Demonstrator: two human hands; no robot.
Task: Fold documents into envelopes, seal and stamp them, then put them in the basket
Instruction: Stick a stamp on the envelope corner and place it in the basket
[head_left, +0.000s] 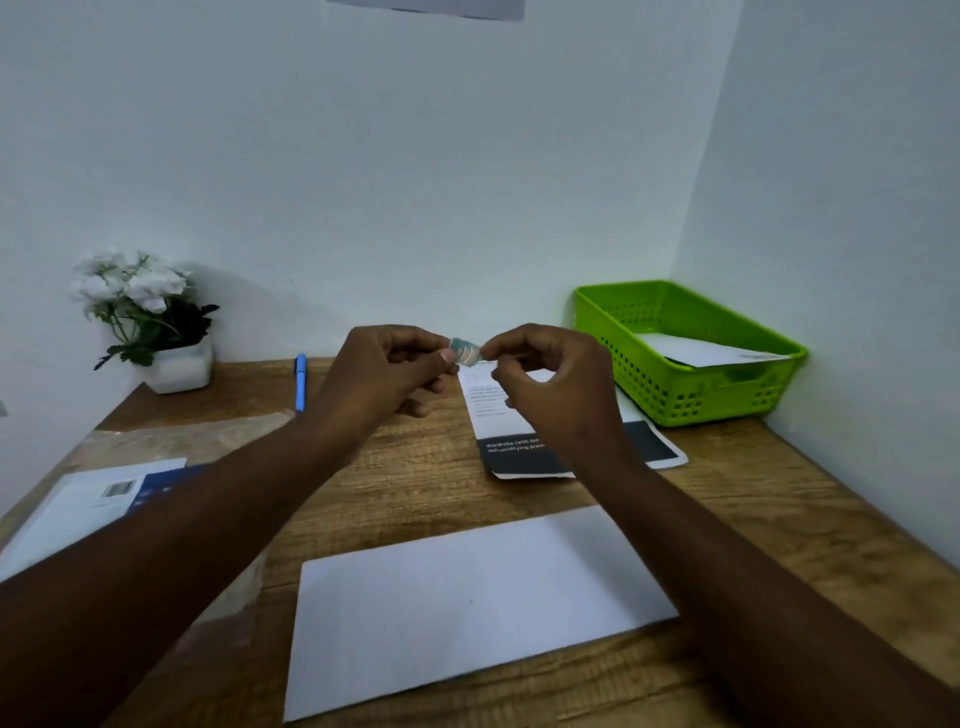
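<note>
Pinching stamp (464, 349) between left hand (387, 371) and right hand (550, 382), above surface (415, 467) | envelope (467, 608) flat below | I fear it curls, sticks to fingers or lands crooked.

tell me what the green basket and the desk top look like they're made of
Green basket: looks like moulded plastic, a uniform bright colour with rows of punched holes in its walls. Desk top: wood or a wood-look laminate, brown with visible grain; which one is unclear.
</note>
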